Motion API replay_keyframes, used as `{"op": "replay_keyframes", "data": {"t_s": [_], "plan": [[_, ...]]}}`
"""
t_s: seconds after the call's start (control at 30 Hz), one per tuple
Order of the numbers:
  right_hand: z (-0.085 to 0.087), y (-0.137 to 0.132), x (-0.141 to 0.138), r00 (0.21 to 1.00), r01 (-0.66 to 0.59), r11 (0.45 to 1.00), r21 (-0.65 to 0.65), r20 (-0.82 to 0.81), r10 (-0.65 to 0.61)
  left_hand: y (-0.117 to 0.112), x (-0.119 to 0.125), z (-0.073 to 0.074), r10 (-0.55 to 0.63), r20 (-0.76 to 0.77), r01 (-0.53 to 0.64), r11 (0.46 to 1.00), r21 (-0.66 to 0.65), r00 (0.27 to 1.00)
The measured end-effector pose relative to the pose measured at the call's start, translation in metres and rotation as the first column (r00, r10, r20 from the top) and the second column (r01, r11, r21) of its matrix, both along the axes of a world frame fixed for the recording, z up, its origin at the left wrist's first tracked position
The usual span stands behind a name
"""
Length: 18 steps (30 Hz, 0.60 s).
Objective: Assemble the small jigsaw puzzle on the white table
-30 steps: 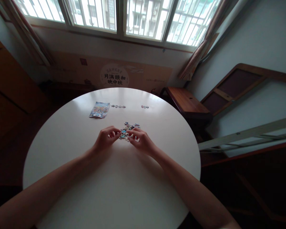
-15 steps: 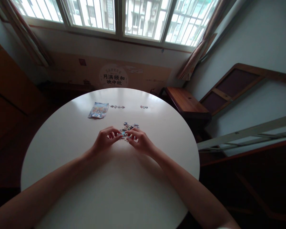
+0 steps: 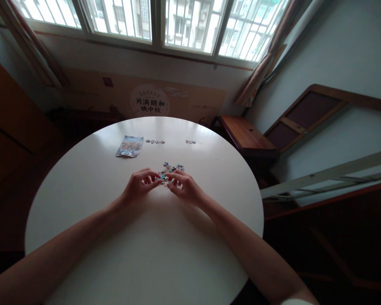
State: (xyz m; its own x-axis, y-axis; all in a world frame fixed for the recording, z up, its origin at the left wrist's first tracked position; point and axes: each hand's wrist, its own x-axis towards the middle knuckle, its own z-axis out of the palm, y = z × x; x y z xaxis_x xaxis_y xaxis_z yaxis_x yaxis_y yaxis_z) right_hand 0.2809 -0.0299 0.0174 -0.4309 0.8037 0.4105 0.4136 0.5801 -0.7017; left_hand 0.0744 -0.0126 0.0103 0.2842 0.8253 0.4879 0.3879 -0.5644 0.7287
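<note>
A loose pile of small jigsaw pieces (image 3: 174, 168) lies on the white round table (image 3: 152, 245), partly hidden behind my fingers. My left hand (image 3: 142, 182) is at the pile's left side, its thumb and fingertips closing around a light blue jigsaw piece (image 3: 162, 176). From the right, my right hand (image 3: 186, 186) reaches to the same spot. Its thumb and index finger are curved but apart, with the index tip close to the blue piece. Whether the right fingertips touch a piece is too small to tell.
Toward the far edge lies a printed picture sheet or packet (image 3: 129, 146). A row of jigsaw pieces (image 3: 155, 142) sits right of it, and a shorter row (image 3: 190, 142) lies farther right. Beyond the table stands a wooden bench (image 3: 246, 133) by the wall.
The whole view has shifted slightly left. Both hands stay at the pile in nearly the same pose, with small finger movements around the light blue piece.
</note>
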Motion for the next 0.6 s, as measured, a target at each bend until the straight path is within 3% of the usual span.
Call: {"op": "replay_keyframes", "data": {"t_s": [0.6], "plan": [[0.0005, 0.001, 0.0022, 1.0, 0.004, 1.0, 0.027, 0.028, -0.005, 0.002, -0.0022, -0.0031, 0.032, -0.011, -0.032, 0.999, 0.011, 0.999]]}}
